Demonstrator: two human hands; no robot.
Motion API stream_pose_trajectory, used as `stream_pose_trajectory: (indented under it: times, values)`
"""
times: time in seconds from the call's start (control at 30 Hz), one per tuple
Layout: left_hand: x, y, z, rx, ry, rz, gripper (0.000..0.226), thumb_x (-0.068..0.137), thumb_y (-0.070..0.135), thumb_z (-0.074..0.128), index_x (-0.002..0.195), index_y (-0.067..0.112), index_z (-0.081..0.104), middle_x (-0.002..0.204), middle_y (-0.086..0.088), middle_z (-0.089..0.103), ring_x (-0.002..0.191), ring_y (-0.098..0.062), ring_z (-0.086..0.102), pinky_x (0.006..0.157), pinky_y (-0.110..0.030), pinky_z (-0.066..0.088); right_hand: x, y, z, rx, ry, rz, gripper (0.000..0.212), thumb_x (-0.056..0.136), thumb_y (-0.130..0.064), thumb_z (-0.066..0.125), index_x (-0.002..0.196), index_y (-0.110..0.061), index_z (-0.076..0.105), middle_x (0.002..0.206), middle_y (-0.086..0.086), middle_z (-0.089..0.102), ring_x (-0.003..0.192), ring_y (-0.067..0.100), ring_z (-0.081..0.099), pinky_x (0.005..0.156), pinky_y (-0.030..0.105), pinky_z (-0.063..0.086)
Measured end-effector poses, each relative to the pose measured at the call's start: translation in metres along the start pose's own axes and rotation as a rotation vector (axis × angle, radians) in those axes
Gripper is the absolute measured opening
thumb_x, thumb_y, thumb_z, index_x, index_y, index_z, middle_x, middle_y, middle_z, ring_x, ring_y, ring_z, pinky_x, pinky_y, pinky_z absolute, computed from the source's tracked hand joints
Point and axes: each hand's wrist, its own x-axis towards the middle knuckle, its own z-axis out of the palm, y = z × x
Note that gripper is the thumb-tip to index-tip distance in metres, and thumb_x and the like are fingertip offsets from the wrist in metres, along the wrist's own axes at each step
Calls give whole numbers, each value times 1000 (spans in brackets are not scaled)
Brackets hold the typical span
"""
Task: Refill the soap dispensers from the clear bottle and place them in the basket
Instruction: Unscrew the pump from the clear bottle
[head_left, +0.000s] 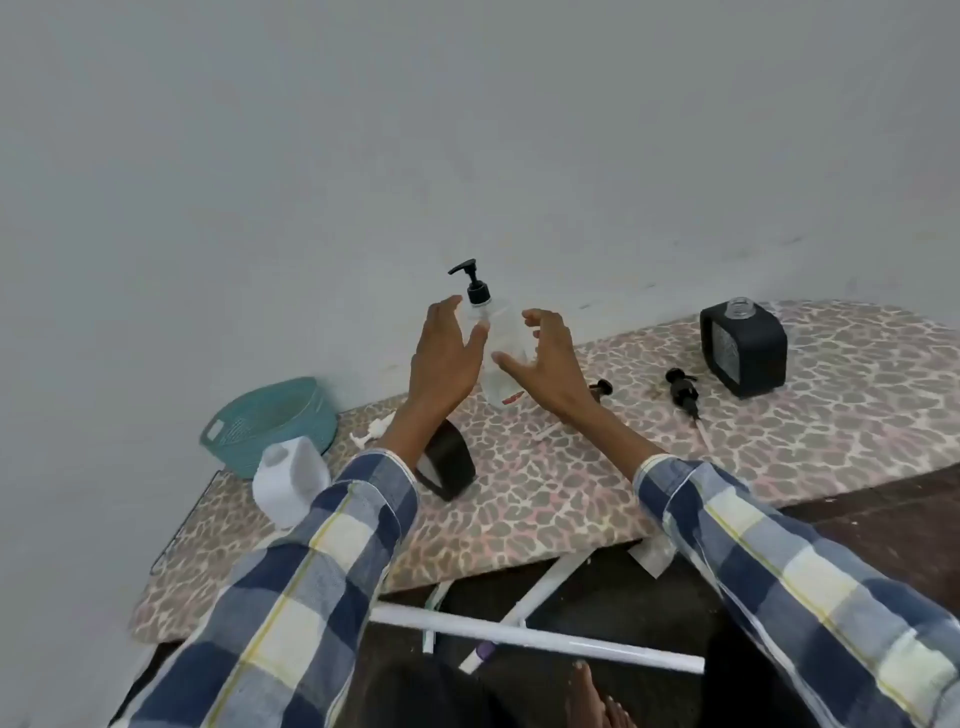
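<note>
A clear bottle (503, 338) with a black pump top stands upright at the back of the board, against the wall. My left hand (447, 356) hovers at its left side and my right hand (545, 358) at its right, fingers spread, neither closed round it. A black square dispenser (744, 347) with an open neck stands at the right. Another black dispenser (451, 466) sits partly hidden under my left forearm. A white dispenser (291, 480) stands near the teal basket (270, 423) at the left. Two black pump heads (683, 392) (601, 388) lie loose on the board.
The work surface is an ironing board (571, 499) with a leopard-print cover, set against a grey wall. A white pump head (371, 432) lies by the basket. White board legs (535, 639) and a bare foot (592, 696) show below the front edge.
</note>
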Motion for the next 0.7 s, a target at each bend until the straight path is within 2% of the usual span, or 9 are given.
stream_pose_trajectory:
  times: [0.1, 0.2, 0.3, 0.37, 0.43, 0.53, 0.6, 0.63, 0.7]
  values:
    - [27, -2, 11, -127, 16, -85, 68, 109, 48, 53, 165, 18, 30, 169, -1, 36, 152, -21, 42, 122, -46, 39, 18, 15, 12, -54, -72, 19, 96, 87, -49, 85, 159, -13, 33, 160, 7, 40, 147, 26, 36, 119, 43, 38]
    - [48, -4, 18, -270, -12, -138, 63, 109, 44, 57, 161, 16, 38, 156, -5, 55, 142, -20, 52, 117, -39, 43, 23, 31, 31, -43, -144, 62, 105, 85, -58, 84, 163, -15, 28, 164, 6, 41, 148, 25, 40, 114, 37, 39]
    - [63, -10, 25, -287, 16, -49, 37, 109, 35, 60, 140, 14, 62, 132, 0, 72, 118, -13, 66, 107, -34, 51, 21, 49, 42, -2, -105, 44, 100, 87, -61, 82, 162, -18, 30, 163, 2, 41, 143, 19, 46, 110, 30, 41]
    - [70, -15, 29, -289, 42, -10, 29, 108, 32, 62, 130, 15, 69, 123, 4, 74, 106, -7, 67, 96, -24, 53, 23, 56, 43, 12, -83, 24, 96, 87, -57, 83, 160, -19, 33, 160, 2, 42, 138, 18, 49, 107, 30, 44]
    - [73, -19, 33, -307, 51, -5, 26, 108, 32, 62, 126, 16, 71, 122, 4, 74, 105, -6, 67, 88, -17, 50, 27, 59, 40, 4, -89, 4, 96, 86, -52, 85, 160, -19, 34, 161, 2, 43, 139, 18, 48, 106, 27, 40]
    - [74, -24, 34, -332, 52, -45, 26, 109, 35, 59, 125, 19, 71, 127, -1, 68, 110, -10, 66, 88, -16, 47, 27, 56, 35, 25, -124, -23, 91, 86, -50, 86, 158, -21, 37, 160, 0, 44, 142, 18, 46, 102, 21, 42]
    - [73, -26, 33, -372, 38, -85, 28, 109, 38, 58, 125, 20, 73, 129, -2, 67, 113, -9, 65, 89, -15, 46, 26, 56, 33, 118, -170, -1, 85, 85, -46, 87, 152, -23, 41, 151, 0, 44, 135, 18, 48, 81, 7, 49]
    - [73, -26, 32, -392, 20, -97, 28, 109, 39, 59, 124, 20, 74, 130, -2, 67, 114, -7, 65, 89, -14, 44, 26, 55, 31, 161, -191, 8, 84, 83, -46, 88, 150, -25, 42, 147, 0, 44, 131, 17, 48, 73, 5, 49]
    - [72, -22, 29, -423, -29, -94, 30, 108, 39, 61, 124, 17, 76, 130, -2, 69, 115, -6, 66, 90, -13, 43, 26, 55, 29, 203, -216, 12, 82, 79, -49, 86, 145, -28, 44, 145, -2, 44, 129, 15, 47, 81, 8, 44]
